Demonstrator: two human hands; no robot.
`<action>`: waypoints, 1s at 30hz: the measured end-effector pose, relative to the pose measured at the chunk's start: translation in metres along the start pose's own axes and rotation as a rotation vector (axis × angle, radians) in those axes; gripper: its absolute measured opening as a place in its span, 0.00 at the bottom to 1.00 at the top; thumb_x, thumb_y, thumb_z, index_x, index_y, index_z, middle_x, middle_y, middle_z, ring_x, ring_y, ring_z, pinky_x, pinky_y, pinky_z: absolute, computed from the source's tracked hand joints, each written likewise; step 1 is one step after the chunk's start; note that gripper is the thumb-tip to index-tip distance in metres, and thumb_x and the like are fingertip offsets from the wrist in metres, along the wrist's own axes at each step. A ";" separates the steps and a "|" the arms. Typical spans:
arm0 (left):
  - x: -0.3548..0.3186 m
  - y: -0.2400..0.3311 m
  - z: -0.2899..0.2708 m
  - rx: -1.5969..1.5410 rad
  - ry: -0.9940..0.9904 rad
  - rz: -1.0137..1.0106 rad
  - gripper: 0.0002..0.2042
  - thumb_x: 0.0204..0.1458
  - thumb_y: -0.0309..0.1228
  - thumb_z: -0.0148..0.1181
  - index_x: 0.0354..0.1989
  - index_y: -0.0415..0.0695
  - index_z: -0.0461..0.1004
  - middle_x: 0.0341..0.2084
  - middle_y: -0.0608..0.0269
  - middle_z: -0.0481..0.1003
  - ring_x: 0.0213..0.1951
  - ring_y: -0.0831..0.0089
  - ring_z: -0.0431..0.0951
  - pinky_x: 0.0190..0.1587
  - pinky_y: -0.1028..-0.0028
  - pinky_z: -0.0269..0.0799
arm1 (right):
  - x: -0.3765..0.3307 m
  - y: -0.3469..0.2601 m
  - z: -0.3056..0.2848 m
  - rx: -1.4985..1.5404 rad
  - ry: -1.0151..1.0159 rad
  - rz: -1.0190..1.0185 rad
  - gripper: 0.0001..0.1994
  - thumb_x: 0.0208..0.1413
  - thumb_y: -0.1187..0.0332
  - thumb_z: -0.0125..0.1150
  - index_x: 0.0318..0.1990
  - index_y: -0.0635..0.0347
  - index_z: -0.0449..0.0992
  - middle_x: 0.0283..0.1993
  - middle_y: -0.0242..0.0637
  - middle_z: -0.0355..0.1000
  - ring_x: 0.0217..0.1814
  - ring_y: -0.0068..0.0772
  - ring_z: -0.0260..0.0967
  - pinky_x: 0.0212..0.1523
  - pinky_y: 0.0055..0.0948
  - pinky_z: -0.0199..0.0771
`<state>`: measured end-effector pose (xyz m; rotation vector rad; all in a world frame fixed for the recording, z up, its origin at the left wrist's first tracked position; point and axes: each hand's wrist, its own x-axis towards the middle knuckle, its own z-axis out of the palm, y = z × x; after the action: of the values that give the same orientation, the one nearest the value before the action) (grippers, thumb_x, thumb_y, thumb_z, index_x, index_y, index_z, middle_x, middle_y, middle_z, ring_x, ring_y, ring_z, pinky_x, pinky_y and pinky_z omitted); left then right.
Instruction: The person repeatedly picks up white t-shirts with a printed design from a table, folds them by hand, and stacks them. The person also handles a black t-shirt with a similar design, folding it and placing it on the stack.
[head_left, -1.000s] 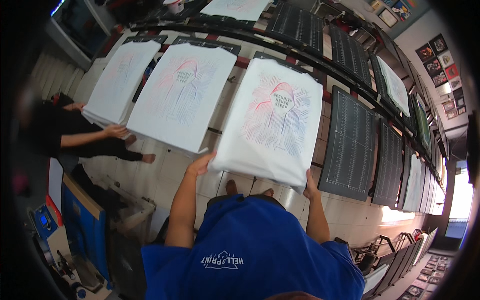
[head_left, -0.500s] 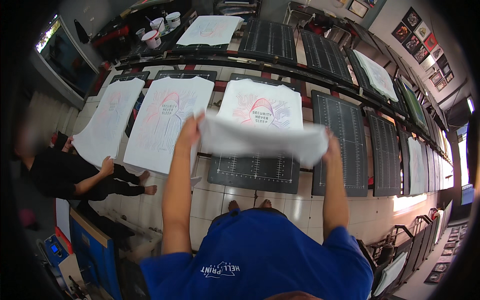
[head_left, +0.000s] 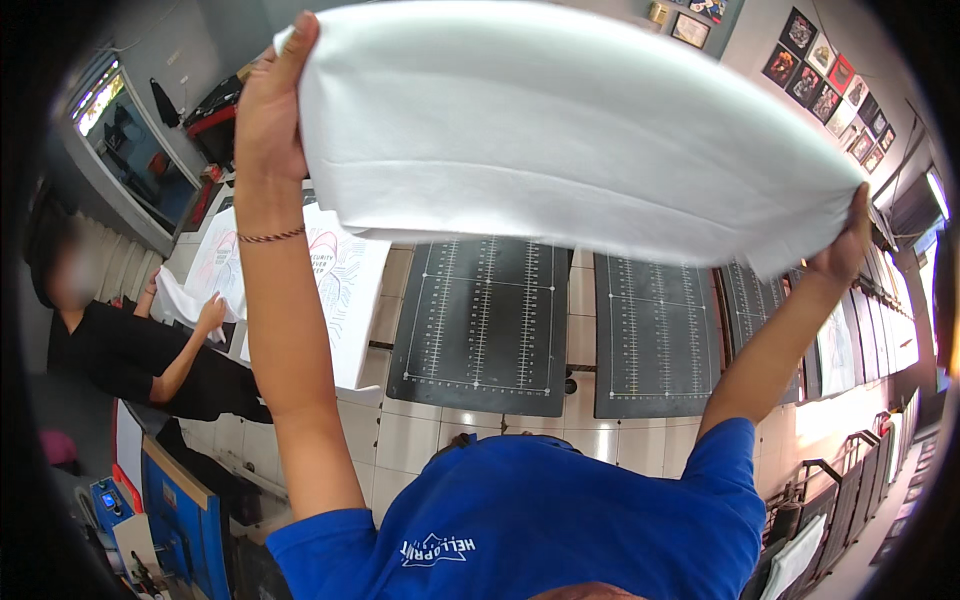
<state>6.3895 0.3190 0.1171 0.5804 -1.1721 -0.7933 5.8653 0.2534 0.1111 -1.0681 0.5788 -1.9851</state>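
Note:
A white T-shirt [head_left: 570, 130] is stretched between my raised hands, its hem folded over and its printed face out of sight. At its left end, my left hand [head_left: 272, 110] is closed on the fabric. My right hand [head_left: 848, 240] pinches the other end, lower and farther right. Beneath the hanging cloth lies a black printing board [head_left: 480, 330] with white ruler markings. Just left of it, partly behind my left forearm, another white T-shirt [head_left: 355, 300] with a red and blue print lies flat on its board.
A person in black [head_left: 150, 350] at the left holds the lower edge of a further printed T-shirt [head_left: 180, 300]. More marked boards [head_left: 655, 330] continue to the right. A blue machine [head_left: 185, 500] stands at the lower left, and racks [head_left: 840, 500] fill the lower right.
Both my hands have risen and spread apart, lifting the T-shirt up off its board, which now lies bare. The person at the left has pulled up the bottom of their T-shirt.

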 end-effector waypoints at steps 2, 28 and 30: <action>0.008 0.008 0.023 0.160 0.030 0.013 0.20 0.56 0.45 0.55 0.40 0.37 0.74 0.31 0.54 0.79 0.29 0.71 0.82 0.28 0.74 0.81 | -0.002 -0.025 0.016 -0.207 -0.189 0.072 0.21 0.62 0.56 0.49 0.47 0.70 0.71 0.42 0.47 0.75 0.41 0.37 0.75 0.41 0.31 0.77; -0.262 -0.219 0.026 0.344 0.237 -0.870 0.10 0.59 0.31 0.51 0.42 0.35 0.72 0.33 0.65 0.75 0.32 0.83 0.71 0.37 0.80 0.68 | -0.161 0.104 -0.277 -0.788 0.023 0.986 0.14 0.54 0.64 0.61 0.41 0.68 0.75 0.35 0.37 0.75 0.34 0.24 0.71 0.37 0.25 0.71; -0.321 -0.262 0.012 0.349 0.341 -0.965 0.09 0.59 0.31 0.52 0.36 0.36 0.73 0.26 0.71 0.72 0.28 0.84 0.67 0.31 0.80 0.65 | -0.209 0.133 -0.294 -0.749 0.041 1.126 0.15 0.57 0.64 0.57 0.46 0.67 0.73 0.37 0.37 0.75 0.36 0.26 0.72 0.39 0.27 0.73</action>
<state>6.2574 0.4167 -0.2635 1.5673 -0.6709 -1.2319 5.7440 0.3527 -0.2402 -0.7802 1.5904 -0.7834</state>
